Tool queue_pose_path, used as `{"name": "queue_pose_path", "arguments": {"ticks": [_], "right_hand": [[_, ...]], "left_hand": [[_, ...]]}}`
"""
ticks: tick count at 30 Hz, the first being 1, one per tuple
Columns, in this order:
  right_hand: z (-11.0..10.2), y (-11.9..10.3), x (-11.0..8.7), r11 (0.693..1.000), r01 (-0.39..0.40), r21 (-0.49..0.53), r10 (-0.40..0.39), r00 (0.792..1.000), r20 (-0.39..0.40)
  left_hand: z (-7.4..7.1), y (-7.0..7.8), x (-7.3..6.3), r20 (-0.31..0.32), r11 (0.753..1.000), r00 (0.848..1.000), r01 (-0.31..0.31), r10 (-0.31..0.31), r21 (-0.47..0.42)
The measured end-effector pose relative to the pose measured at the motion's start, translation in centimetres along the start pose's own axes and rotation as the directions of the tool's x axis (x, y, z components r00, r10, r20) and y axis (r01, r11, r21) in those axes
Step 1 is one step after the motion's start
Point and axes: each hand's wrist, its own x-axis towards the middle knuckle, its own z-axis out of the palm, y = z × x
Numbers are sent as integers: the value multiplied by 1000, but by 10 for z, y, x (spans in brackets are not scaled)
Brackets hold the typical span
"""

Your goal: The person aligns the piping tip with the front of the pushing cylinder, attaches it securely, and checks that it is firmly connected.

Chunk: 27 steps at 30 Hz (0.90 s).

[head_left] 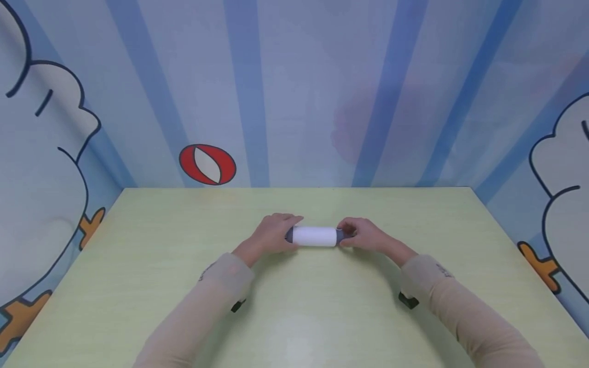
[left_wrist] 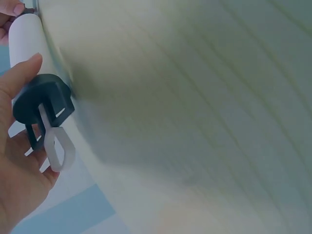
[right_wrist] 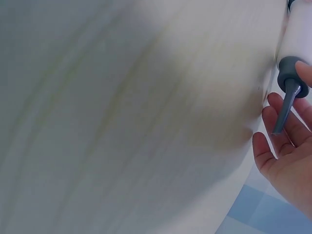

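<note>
A white tube (head_left: 315, 236) with dark grey ends lies crosswise, low over the table, between the two hands. My left hand (head_left: 275, 234) grips its left end, thumb along the white body. The left wrist view shows a dark cap (left_wrist: 41, 87) there, with dark loops and a pale loop-shaped handle (left_wrist: 67, 156) sticking out beside the fingers. At the right end my right hand (head_left: 368, 236) holds the dark collar (right_wrist: 288, 73), thumb on top. A narrow grey nozzle (right_wrist: 286, 109) points out from that collar over the curled fingers.
The pale green table (head_left: 294, 317) spreads around both forearms. Behind it rises a blue striped backdrop (head_left: 303, 102) with a red and white oval printed on it. Side panels with printed cartoon figures border the table left and right.
</note>
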Motion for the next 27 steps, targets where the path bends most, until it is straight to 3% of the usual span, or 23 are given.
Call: {"name": "queue_pose_path", "arguments": {"ticks": [15,27], "right_hand": [[1,3,1,1000,15,-21,-14,1000,11],[-3,6,-5,1000,7,-20,-7,1000,-6]], "left_hand": [[3,-6,-6,0,1000,1000,21,-21,6],[-1,-13,-16,-1,997,999,54,-55,-60]]}}
